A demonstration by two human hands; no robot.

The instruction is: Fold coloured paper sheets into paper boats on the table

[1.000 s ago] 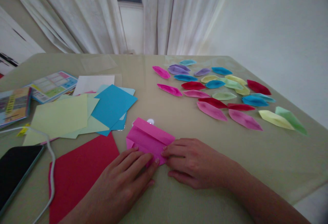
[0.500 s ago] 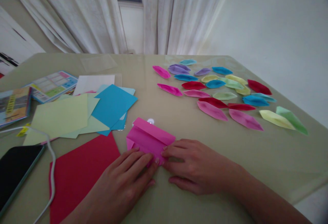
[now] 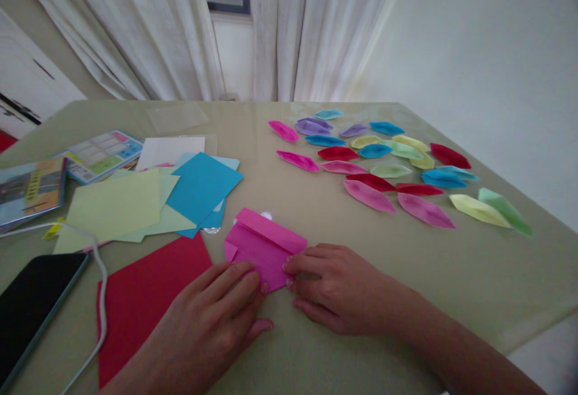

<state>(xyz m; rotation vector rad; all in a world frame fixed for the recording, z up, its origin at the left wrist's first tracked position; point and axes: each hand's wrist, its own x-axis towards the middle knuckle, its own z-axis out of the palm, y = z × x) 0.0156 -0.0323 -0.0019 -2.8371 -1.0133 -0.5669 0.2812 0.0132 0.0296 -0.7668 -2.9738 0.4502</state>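
One folded pink paper (image 3: 263, 243) on the table (image 3: 316, 362), my left hand (image 3: 221, 311) at its near edge, my right hand (image 3: 338, 289) at its right end, both touching it, whether pinching I cannot tell

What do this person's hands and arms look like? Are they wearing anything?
The left hand and right hand are ordinary human hands, ungloved, with no rings that show. The forearms are bare where visible: no sleeves, watch, bracelet, cables or markings that I can make out.
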